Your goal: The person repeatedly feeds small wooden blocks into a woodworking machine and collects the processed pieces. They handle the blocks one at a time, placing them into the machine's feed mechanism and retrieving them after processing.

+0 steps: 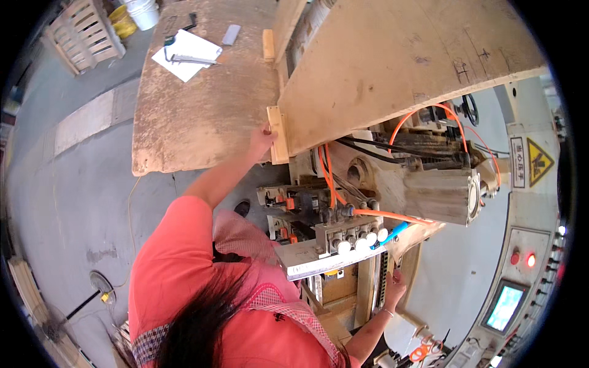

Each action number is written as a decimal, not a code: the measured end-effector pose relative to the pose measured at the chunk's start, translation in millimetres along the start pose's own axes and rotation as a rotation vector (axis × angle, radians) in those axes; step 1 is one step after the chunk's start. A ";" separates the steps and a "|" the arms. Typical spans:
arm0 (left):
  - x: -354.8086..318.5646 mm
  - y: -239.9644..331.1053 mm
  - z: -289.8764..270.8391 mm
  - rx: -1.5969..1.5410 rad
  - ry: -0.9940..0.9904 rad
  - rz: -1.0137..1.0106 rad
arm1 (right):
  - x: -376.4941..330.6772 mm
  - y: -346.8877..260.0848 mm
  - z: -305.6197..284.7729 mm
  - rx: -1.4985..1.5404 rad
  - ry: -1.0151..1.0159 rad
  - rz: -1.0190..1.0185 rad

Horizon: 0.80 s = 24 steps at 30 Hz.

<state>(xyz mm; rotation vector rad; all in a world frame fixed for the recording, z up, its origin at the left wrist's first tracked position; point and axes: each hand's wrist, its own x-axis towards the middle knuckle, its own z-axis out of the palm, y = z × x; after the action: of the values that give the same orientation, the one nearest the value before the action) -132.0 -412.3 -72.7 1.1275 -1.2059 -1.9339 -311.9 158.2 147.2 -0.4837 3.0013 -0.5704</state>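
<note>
My left hand (264, 138) reaches out to the edge of the brown work table. Its fingers close on the side of a short, pale wooden block (278, 138), which stands at the corner of a large tilted wooden board. Low on the right, my right hand (394, 289) is beside the machine's wooden parts and a dark toothed strip (381, 285). Its fingers are curled together, and what they hold, if anything, is too small to make out. Between my arms sits a metal valve block (350, 236) with white round knobs and orange air hoses.
The large board (405, 67) slants over the machine. On the table (202, 122) lie white paper (187, 55), a caliper (193, 60) and a grey block (231, 34). A control panel (506, 305) with a lit screen stands right. A pallet (84, 35) is far left.
</note>
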 end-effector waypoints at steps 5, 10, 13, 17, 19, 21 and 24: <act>17.4 -16.9 16.3 0.483 0.100 -0.018 | -42.4 3.7 -8.0 0.017 0.000 0.100; 35.5 -46.4 9.2 0.690 0.131 0.051 | -66.5 3.2 -10.5 0.004 -0.012 0.111; 71.1 -102.7 -1.3 0.702 0.212 0.032 | -76.4 25.2 -9.9 0.063 -0.033 0.134; 40.0 -72.2 28.1 0.066 0.018 -0.306 | -94.2 32.0 -3.4 -0.052 -0.061 0.214; 25.7 -43.4 38.0 -0.210 -0.165 -0.453 | -86.7 19.1 -6.6 -0.095 -0.072 0.190; 14.9 -21.9 43.5 -0.336 -0.242 -0.524 | -74.7 9.3 -9.6 -0.057 -0.006 0.123; 42.6 -52.8 16.1 -0.389 -0.273 -0.594 | -39.1 0.5 -18.3 -0.122 0.036 -0.018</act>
<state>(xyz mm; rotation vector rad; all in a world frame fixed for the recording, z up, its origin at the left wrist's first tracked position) -168.6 -418.4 -131.9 1.1111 -0.5948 -2.6949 -276.8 177.3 163.6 -0.5131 3.0824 -0.4024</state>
